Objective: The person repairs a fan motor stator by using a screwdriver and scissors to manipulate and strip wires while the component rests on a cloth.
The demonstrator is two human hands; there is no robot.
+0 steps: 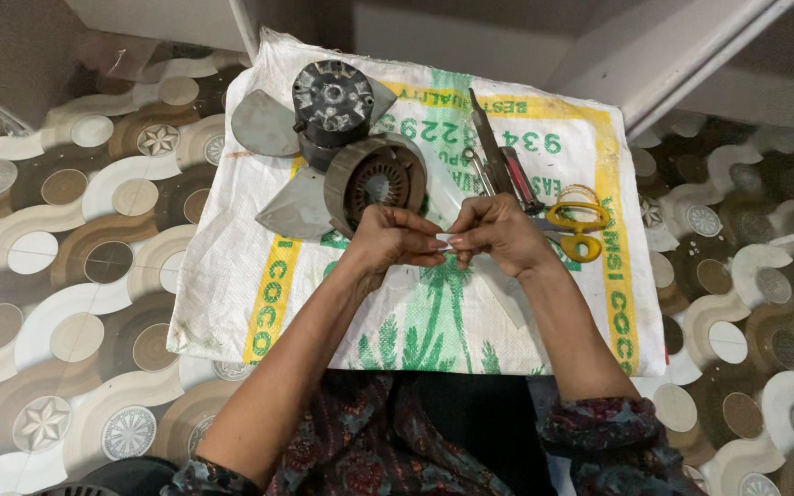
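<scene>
Pinching a small pale strip (444, 242) between them, the left hand (388, 237) and the right hand (500, 234) met over the middle of a white woven sack (232, 276) spread on the patterned floor (57, 303). The fingers (423, 246) of the left hand were curled and closed on one end of the strip, and the fingers (467, 241) of the right hand were closed on its other end, so the strip lay right between the two sets of fingertips; what the strip was made of could not be told. Just beyond the left fingers, almost touching the knuckles, lay a round grey motor stator (374, 181) tilted on its side, and past that stood a dark motor housing (331, 106) with grey fan blades (266, 124) reaching out to the left. Beyond the right fingers lay a screwdriver with a dark handle (514, 174) beside a slim metal tool (483, 129), both pointing away from the person. Just to the right of the right hand, partly hidden by it, lay scissors with yellow handles (579, 228), and a small coil of thin wire (583, 196) rested just past them. Both forearms reached out from dark patterned sleeves (613, 432) near the bottom of the view.
</scene>
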